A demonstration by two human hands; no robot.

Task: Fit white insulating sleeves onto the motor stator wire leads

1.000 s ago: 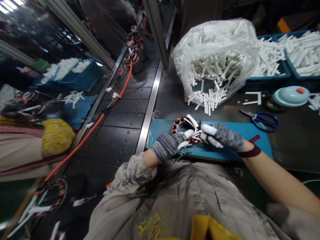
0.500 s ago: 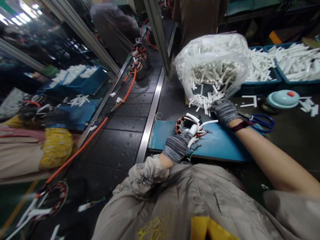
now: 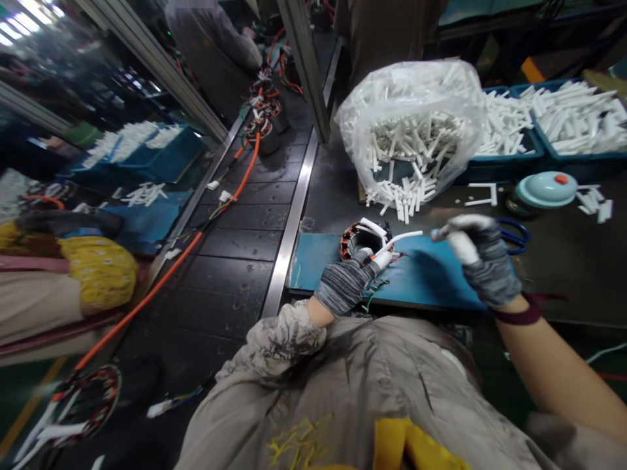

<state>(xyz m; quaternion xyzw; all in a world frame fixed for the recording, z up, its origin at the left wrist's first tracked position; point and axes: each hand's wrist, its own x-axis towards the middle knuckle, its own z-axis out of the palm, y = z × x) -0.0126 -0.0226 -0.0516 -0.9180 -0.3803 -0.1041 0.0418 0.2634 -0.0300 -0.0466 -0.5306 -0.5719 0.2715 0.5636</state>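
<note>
My left hand (image 3: 345, 284), in a grey striped glove with white fingertips, is closed on the near side of a motor stator (image 3: 346, 243), a wire-wound ring. Its thumb and fingers lie by the leads, from which a white sleeve (image 3: 409, 235) sticks out to the right. More white sleeving (image 3: 373, 227) lies across the ring's top. My right hand (image 3: 482, 254), gloved alike, is raised to the right of the stator, apart from it. Its thumb and finger are bent together in a pinch; what they hold, if anything, is too small to make out. The stator rests on a blue board (image 3: 426, 277).
A clear plastic bag (image 3: 353, 124) spills short white tubes (image 3: 404, 199) behind the board. Blue bins (image 3: 582, 163) of tubes, a pale blue lidded jar (image 3: 546, 190) and blue-handled scissors (image 3: 516, 238) stand right. A conveyor (image 3: 225, 274) with stators runs left; a co-worker's yellow sleeve (image 3: 100, 271) lies beyond.
My right hand has drawn back from the spilled tubes toward me and to the right, off the pile. My left hand stays on the stator.
</note>
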